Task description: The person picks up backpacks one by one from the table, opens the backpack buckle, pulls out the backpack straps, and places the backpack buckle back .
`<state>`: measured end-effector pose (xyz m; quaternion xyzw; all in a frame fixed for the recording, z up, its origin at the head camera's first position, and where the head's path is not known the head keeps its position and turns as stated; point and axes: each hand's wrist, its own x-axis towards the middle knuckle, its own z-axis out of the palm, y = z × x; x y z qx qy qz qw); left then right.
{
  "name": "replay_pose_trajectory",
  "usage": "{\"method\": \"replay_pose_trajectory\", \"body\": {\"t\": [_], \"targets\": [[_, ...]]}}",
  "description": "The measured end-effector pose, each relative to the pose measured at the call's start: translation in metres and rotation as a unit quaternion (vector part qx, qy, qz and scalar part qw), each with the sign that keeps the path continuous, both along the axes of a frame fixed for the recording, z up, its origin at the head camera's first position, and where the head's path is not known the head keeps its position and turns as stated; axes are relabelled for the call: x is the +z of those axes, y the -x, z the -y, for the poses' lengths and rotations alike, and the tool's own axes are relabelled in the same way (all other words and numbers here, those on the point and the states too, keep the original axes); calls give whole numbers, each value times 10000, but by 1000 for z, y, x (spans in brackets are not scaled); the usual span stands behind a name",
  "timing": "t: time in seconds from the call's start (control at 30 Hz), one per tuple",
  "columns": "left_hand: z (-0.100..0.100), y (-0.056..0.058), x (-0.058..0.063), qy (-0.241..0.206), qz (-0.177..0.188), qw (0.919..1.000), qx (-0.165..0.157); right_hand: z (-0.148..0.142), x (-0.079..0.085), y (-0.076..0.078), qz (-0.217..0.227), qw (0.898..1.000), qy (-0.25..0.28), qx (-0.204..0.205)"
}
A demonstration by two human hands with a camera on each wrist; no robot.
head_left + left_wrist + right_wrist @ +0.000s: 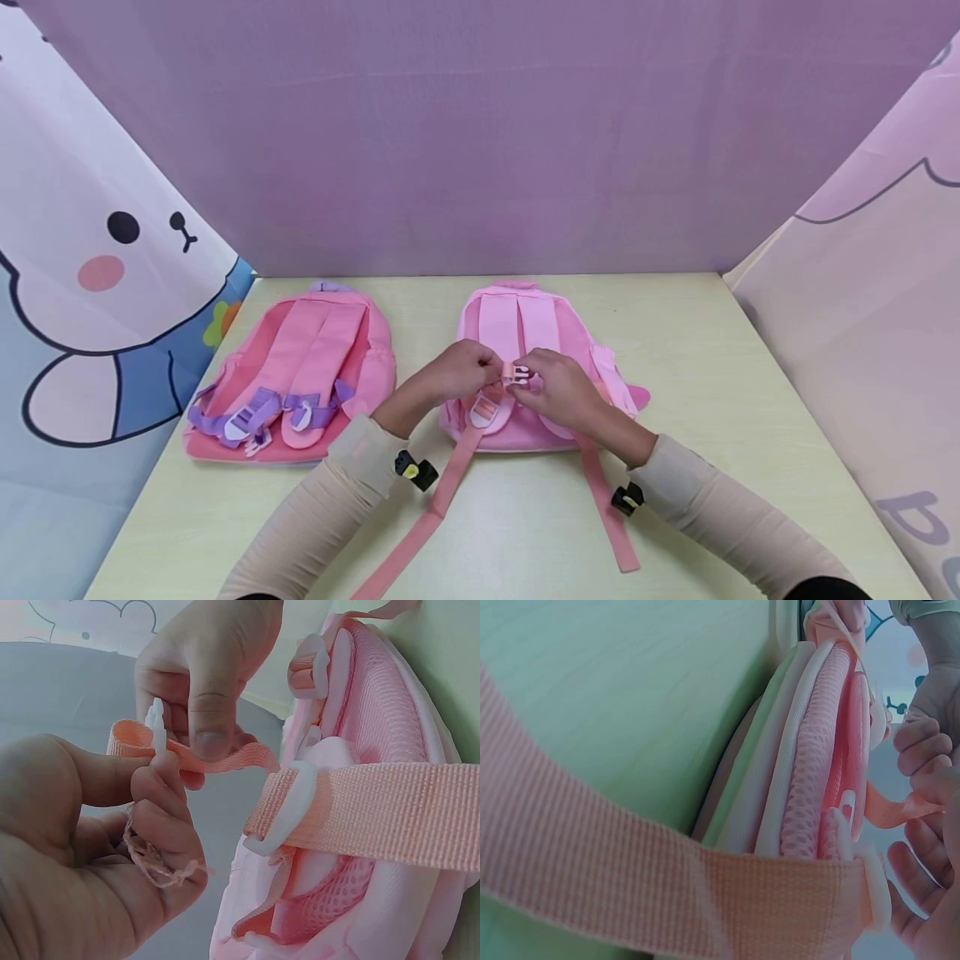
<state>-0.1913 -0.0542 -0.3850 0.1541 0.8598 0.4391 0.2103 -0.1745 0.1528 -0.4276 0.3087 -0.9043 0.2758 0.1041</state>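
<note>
A pink backpack (498, 333) lies with its shoulder straps facing up, both hands close above it. Between the hands is a white pronged buckle (517, 374), threaded on a peach webbing strap (232, 759). My left hand (468, 371) pinches the strap beside the buckle; loose frayed threads (154, 862) hang at its fingers in the left wrist view. From the other side my right hand (561, 387) grips the buckle and webbing between thumb and fingers. The webbing folds into a small loop (129, 739) by the buckle, which appears edge-on there.
A coral backpack (300, 350) with purple straps (255, 412) lies to the left on the pale table (690, 358). Two long peach straps, a left one (450, 492) and a right one (607, 508), trail toward the front. A purple backdrop (480, 150) stands behind.
</note>
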Motion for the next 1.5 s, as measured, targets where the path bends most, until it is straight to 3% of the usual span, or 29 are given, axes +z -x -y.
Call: {"method": "replay_pose_trajectory", "body": {"t": [0.17, 0.83, 1.17, 1.5], "targets": [[0, 0, -1, -46, 69, 10000, 21, 0, 1, -1, -235, 9995, -198, 25], [-2, -1, 1, -171, 288, 9994, 66, 0, -3, 0, -204, 9994, -273, 12], [-1, 1, -1, -56, 153, 9998, 102, -2, -4, 1, -74, 9999, 122, 61], [0, 2, -3, 110, 27, 9999, 129, -2, -3, 3, -270, 9983, 501, 156]]}}
